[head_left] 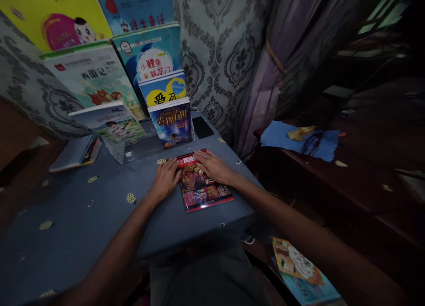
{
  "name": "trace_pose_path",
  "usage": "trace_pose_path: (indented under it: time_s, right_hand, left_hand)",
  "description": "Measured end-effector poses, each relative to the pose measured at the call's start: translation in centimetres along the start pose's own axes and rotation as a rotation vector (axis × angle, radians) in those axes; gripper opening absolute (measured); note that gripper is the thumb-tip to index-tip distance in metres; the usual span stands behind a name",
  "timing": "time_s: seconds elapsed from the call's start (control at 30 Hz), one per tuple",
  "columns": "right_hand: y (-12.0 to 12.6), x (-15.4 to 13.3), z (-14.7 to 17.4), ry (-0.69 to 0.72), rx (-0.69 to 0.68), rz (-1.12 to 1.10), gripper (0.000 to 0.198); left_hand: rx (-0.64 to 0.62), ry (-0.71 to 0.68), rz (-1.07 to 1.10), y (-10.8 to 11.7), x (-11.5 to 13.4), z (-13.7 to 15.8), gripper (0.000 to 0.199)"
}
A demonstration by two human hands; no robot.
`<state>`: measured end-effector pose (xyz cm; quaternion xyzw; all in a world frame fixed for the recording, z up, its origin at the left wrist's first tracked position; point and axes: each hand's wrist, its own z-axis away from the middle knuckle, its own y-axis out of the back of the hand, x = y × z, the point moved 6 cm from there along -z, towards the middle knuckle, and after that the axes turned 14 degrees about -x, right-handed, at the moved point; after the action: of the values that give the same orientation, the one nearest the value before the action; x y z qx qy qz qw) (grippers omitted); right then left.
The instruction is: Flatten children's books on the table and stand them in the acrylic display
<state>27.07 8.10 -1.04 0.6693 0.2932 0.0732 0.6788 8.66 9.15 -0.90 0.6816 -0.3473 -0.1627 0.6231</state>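
Note:
A red book point(206, 200) with a glossy picture cover lies flat near the front right of the table. My left hand point(167, 177) rests along the book's upper left edge, its fingers stretched forward and its thumb toward the cover. Across the upper right part of the cover lies my right hand point(214, 166), palm down with fingers extended. Neither hand is wrapped round anything. Just beyond them a dark blue book point(171, 124) stands upright at the front of a clear display rack point(146, 144).
Several picture books, among them a white-and-green one point(114, 122), lean in tiers against the wall. A short stack of books point(75, 152) sits at left, a black phone point(202, 127) behind the rack. At right, a blue cloth point(285, 140) lies on a dark red surface; more books point(299, 264) are below.

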Motion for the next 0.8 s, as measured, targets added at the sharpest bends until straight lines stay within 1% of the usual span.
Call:
trace_pose_path:
  time_s: [0.1,0.2,0.47,0.63,0.8]
  right_hand:
    - [0.4,1.7,0.7,-0.045,-0.003,-0.03,0.046]
    - [0.4,1.9,1.8,-0.038,-0.018,-0.049,0.048]
    - [-0.1,-0.4,7.3,-0.024,-0.069,-0.014,0.051]
    - [-0.7,-2.2,10.7,-0.014,-0.055,0.012,0.052]
    - [-1.8,-3.3,13.3,-0.027,-0.049,0.039,0.051]
  left_hand:
    - [0.0,0.019,-0.011,-0.1,0.0,-0.1,0.039]
    - [-0.002,0.035,-0.034,-0.3,0.2,0.0,0.039]
    - [-0.048,0.052,-0.028,-0.7,0.2,-0.1,0.04]
    - [-0.038,0.039,-0.016,-0.6,0.2,0.0,0.04]
    - [-0.051,0.057,-0.013,-0.6,0.1,-0.1,0.04]
